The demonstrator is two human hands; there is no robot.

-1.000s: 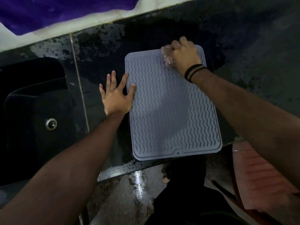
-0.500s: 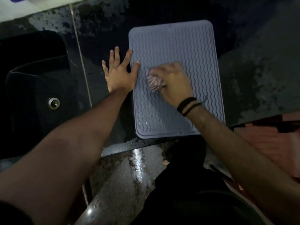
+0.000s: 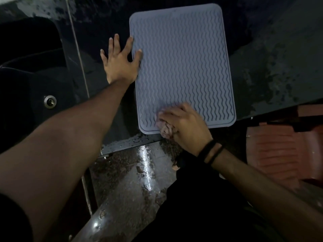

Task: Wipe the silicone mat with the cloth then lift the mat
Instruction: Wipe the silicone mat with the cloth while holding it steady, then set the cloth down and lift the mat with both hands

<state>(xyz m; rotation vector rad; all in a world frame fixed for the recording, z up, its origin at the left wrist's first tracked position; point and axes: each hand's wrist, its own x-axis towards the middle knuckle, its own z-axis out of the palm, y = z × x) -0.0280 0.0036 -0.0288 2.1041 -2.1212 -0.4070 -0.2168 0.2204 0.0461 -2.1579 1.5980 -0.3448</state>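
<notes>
A grey-blue silicone mat (image 3: 181, 55) with wavy ridges lies flat on the dark wet counter (image 3: 272, 63). My right hand (image 3: 187, 123) is closed around a crumpled pinkish cloth (image 3: 164, 125) and presses it on the mat's near edge, left of the middle. My left hand (image 3: 120, 62) lies flat with fingers spread on the counter, its thumb and forefinger resting on the mat's left edge.
A dark sink (image 3: 31, 88) with a metal drain (image 3: 50, 101) sits to the left, behind a thin metal strip. A reddish ribbed chair (image 3: 276, 151) stands at the right, below the counter edge. Wet shiny floor (image 3: 132, 180) shows below.
My right hand has dragged the cloth from the mat's far edge down to its near edge. The left hand has stayed on the mat's left edge. The view has tilted down.
</notes>
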